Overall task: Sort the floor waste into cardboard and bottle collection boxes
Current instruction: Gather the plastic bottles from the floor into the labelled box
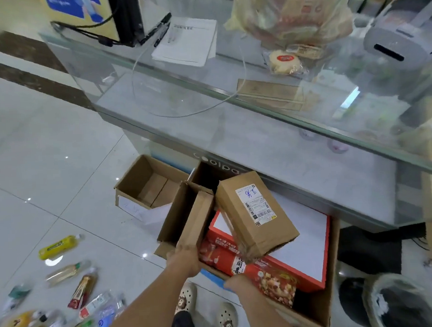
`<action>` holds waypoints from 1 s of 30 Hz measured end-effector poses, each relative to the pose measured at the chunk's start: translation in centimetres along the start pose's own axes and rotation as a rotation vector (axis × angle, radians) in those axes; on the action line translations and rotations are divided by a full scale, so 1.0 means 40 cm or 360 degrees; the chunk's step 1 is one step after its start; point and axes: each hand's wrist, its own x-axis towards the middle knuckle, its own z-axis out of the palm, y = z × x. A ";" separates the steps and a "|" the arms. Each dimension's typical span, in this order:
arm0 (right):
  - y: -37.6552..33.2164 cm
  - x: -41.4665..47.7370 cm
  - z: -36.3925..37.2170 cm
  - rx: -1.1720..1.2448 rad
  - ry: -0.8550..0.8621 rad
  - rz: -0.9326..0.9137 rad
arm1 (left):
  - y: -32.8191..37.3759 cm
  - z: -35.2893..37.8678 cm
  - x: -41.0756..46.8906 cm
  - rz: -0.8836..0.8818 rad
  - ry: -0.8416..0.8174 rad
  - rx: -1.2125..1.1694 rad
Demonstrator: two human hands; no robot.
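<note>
My left hand (183, 261) grips the near end of an open, empty brown carton (188, 219), tilted over the left edge of the big cardboard collection box (332, 277). My right hand (244, 264), blurred, holds the lower end of a sealed brown parcel with a white shipping label (256, 216) above that box. Inside the box lies a flat red gift box (278, 272) with a white sheet on it. A second open carton (135, 177) stands on the floor to the left with small boxes inside. Several plastic bottles, among them a yellow one (58, 246), lie on the tiles at lower left.
A glass display counter (258, 126) runs across just behind the boxes, carrying papers, cables, a bagged item and a grey device. A lined waste bin (397, 301) stands at lower right. My feet in clogs (189, 299) are on the white tiles beside the big box.
</note>
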 end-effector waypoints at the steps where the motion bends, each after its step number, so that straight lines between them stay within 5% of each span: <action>1: -0.041 -0.048 -0.003 -0.0136 -0.0012 -0.0079 | -0.031 0.008 -0.013 -0.0009 0.0007 -0.0052; 9: -0.433 -0.274 0.095 -0.0464 -0.0150 -0.0616 | -0.411 0.052 -0.206 -0.0450 0.0151 -0.0627; 18: -0.813 -0.416 0.559 -0.1497 -0.0180 -0.0982 | -0.929 0.320 -0.450 -0.1100 0.0279 -0.1180; 30: -1.075 -0.192 1.007 -0.1939 -0.0199 -0.1085 | -1.224 0.725 -0.357 -0.1458 0.0008 -0.1608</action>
